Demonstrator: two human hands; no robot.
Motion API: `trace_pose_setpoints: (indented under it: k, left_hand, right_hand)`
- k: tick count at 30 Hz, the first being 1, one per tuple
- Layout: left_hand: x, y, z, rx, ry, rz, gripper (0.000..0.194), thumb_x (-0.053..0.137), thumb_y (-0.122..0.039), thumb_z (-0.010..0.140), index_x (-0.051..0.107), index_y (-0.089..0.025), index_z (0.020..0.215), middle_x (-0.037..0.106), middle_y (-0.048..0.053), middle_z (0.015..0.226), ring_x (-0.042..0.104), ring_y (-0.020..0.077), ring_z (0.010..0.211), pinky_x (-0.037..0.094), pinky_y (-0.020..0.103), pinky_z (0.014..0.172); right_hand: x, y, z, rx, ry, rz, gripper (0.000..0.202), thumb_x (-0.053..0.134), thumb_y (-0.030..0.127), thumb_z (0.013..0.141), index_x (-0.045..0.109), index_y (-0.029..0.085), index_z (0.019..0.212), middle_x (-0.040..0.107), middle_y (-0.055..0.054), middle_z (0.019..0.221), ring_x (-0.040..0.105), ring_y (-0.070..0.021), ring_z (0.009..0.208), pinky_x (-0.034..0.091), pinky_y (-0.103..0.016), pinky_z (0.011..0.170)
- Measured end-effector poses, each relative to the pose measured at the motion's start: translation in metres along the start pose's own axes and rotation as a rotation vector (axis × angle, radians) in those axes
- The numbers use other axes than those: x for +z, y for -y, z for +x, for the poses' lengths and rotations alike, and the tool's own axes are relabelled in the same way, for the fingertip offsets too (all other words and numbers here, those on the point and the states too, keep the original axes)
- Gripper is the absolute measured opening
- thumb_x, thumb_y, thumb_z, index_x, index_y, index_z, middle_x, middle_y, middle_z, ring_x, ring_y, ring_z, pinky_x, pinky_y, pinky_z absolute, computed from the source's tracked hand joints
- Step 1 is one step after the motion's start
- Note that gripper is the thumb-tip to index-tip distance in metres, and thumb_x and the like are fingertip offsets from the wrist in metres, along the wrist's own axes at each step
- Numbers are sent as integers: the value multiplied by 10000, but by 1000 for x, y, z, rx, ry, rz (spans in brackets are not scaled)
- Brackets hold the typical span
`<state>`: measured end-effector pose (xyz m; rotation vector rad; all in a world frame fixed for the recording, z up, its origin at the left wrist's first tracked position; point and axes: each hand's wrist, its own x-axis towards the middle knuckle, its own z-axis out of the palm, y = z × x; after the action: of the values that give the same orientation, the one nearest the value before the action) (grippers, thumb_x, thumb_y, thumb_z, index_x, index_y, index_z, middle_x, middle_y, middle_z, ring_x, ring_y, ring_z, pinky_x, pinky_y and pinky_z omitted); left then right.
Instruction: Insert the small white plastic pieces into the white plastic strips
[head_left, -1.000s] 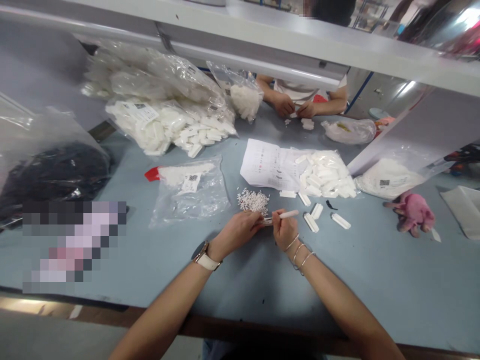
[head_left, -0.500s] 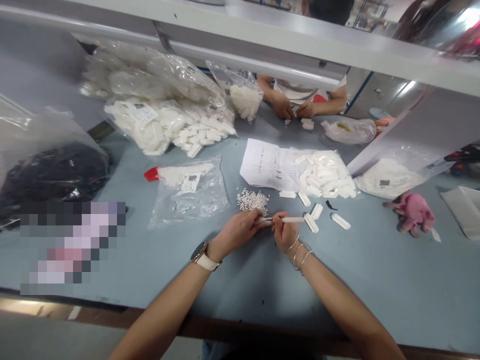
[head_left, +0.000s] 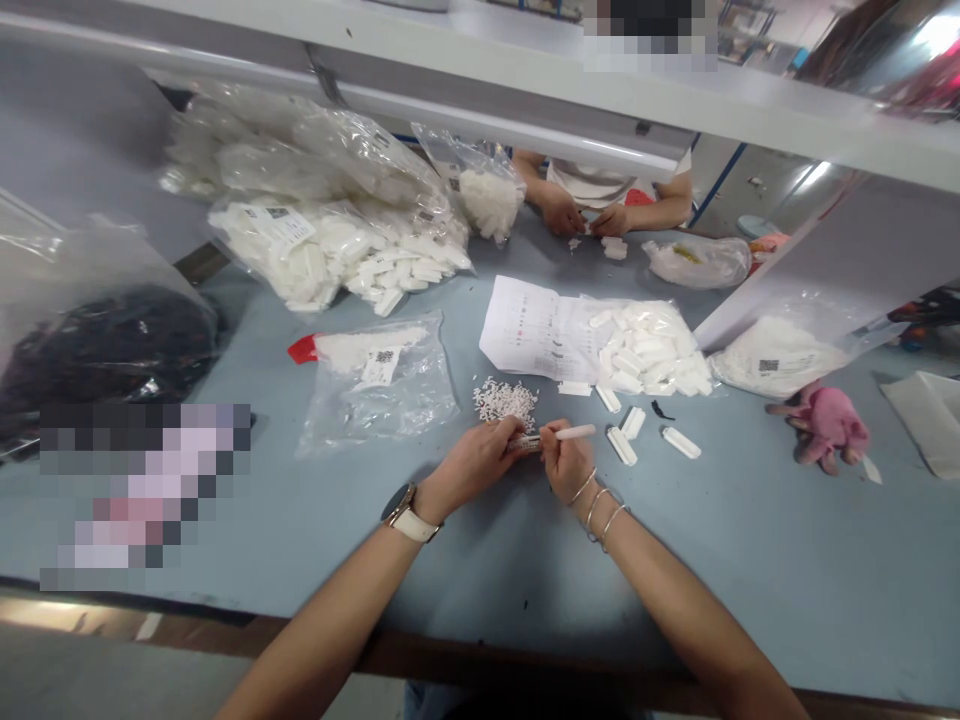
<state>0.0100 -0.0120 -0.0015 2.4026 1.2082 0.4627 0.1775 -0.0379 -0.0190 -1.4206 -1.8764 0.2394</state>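
My left hand (head_left: 478, 456) is closed around a small white plastic piece (head_left: 527, 442), mostly hidden by the fingers. In my right hand (head_left: 568, 465) is a slim white pen-like tool (head_left: 577, 433); its handle sticks out to the right, while its tip, toward the plastic piece, is too small to make out. Just beyond my left fingertips lies a heap of tiny white parts (head_left: 504, 400). Several white oblong plastic pieces rest right of my hands, among them one loose piece (head_left: 681, 443) and a pair lying close together (head_left: 622, 445).
Behind the heap are a printed sheet (head_left: 521, 330) and a bag of white pieces (head_left: 652, 350). A flat clear bag (head_left: 382, 400) lies left, larger filled bags (head_left: 322, 250) behind it. A pink glove (head_left: 832, 425) is at right. A co-worker's hands (head_left: 566, 212) work across the table under a shelf (head_left: 480, 60).
The pen-like tool in my right hand has shifted left and its handle end now points slightly farther up. My left hand keeps its place on the plastic piece.
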Motion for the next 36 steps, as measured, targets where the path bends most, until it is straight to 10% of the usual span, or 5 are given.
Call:
trace_pose_setpoints:
  k: [36]
  left_hand:
    - [-1, -2, 0, 12, -14, -18, 108, 528, -273, 878, 465, -186, 888, 620, 22, 751, 602, 171, 662, 423, 258, 573]
  right_hand:
    - [4, 2, 2, 48, -19, 61, 398, 260, 410, 972, 539, 185, 800, 584, -4, 500, 566, -139, 433, 422, -232, 461]
